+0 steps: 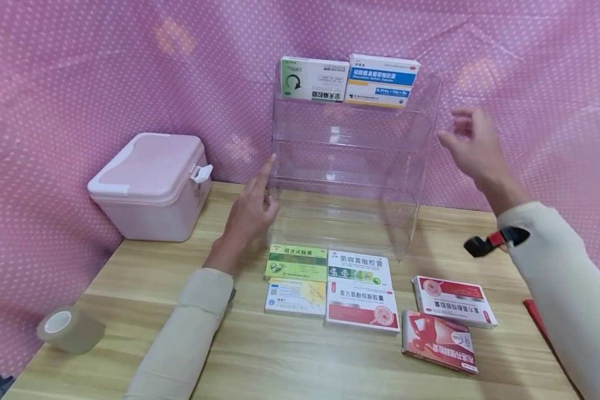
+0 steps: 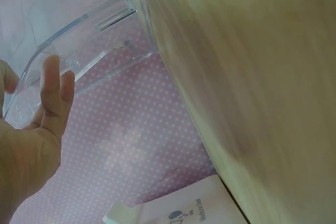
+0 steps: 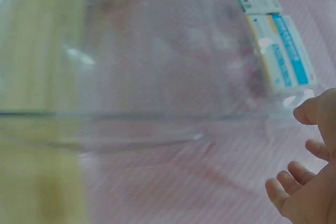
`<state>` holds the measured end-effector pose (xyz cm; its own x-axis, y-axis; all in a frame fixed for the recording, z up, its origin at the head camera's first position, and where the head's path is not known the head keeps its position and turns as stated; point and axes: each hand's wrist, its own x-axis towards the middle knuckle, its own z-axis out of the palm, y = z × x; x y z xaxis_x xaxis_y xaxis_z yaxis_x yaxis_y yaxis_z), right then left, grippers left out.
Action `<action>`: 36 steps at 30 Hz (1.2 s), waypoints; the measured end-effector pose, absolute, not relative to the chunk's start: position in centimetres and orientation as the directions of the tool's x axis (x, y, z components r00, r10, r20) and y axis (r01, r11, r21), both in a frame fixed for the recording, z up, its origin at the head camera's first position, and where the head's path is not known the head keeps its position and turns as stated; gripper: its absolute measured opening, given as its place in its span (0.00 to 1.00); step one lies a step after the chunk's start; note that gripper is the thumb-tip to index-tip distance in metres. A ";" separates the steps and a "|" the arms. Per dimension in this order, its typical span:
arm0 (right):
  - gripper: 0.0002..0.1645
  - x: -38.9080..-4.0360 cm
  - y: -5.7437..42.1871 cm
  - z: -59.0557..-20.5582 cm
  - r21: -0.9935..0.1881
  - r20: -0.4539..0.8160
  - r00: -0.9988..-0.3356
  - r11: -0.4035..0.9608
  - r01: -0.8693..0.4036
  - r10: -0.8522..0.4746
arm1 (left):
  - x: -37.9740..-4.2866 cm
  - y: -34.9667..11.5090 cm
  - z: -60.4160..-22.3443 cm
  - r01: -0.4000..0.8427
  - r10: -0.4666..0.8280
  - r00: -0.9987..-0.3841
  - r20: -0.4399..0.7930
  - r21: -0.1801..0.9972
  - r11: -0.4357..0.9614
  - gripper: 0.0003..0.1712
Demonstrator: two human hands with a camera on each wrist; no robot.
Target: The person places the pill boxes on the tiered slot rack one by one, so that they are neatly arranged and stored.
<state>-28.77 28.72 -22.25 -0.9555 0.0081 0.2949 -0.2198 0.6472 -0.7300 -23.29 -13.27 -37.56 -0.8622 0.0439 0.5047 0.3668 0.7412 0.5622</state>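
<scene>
A clear tiered display rack [image 1: 350,166] stands on the table. Its top tier holds a green-and-white medicine box [image 1: 314,80], with upside-down print, beside a blue-and-white medicine box [image 1: 382,80]. At the rack's left side is my left hand [image 1: 250,211], index finger extended along the edge; whether it touches cannot be told. In the left wrist view that hand [image 2: 37,124] holds nothing. My right hand [image 1: 475,141] hovers in the air just right of the rack, fingers loosely bent and apart from it. The right wrist view shows this hand [image 3: 310,166] without anything in its grasp.
Before the rack lie a green box [image 1: 296,262], a white-and-green box [image 1: 358,269], a yellow-and-white box [image 1: 295,296] and a red-and-white box [image 1: 362,308]. Two red boxes, one white-edged [image 1: 455,300], one darker [image 1: 439,341], lie right. A pink case [image 1: 150,189] and tape roll [image 1: 72,330] stand left.
</scene>
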 end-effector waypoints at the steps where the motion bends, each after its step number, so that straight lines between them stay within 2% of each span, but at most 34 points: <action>1: 0.40 -28.3 29.4 -23.2 -0.730 0.287 -0.958 0.647 -0.222 -0.005 | -23.3 -13.3 -37.5 0.364 0.043 -0.864 0.501 0.565 0.740 0.56; 9: 0.39 -24.1 34.4 -31.7 -0.680 0.133 -0.979 0.704 -0.205 -0.156 | -23.3 -13.4 -37.4 0.358 0.045 -0.868 0.494 0.562 0.746 0.56; 12: 0.39 -22.4 36.5 -34.4 -0.669 0.037 -0.977 0.720 -0.181 -0.212 | -23.3 -13.3 -37.5 0.355 0.043 -0.872 0.488 0.568 0.743 0.57; 20: 0.35 -18.2 40.7 -38.7 -0.627 -0.182 -0.932 0.768 -0.135 -0.312 | -23.1 -13.2 -37.4 0.346 0.041 -0.878 0.477 0.571 0.745 0.57; 27: 0.34 -15.7 42.2 -40.2 -0.680 -0.214 -0.898 0.718 -0.146 -0.385 | -23.1 -13.3 -37.4 0.349 0.043 -0.875 0.483 0.565 0.748 0.56; 32: 0.40 -14.0 42.7 -40.7 -0.717 -0.200 -0.874 0.674 -0.177 -0.443 | -23.1 -13.2 -37.4 0.353 0.043 -0.871 0.490 0.561 0.749 0.56; 36: 0.42 -13.0 42.6 -41.1 -0.692 -0.184 -0.888 0.698 -0.187 -0.420 | -23.1 -13.2 -37.4 0.356 0.044 -0.869 0.493 0.560 0.748 0.56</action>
<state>-13.03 42.65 -41.11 -0.8884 -0.4205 -0.1845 -0.1866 0.6977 -0.6917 -23.13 -13.20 -37.42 -0.8690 0.0444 0.4929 0.3559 0.7481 0.5601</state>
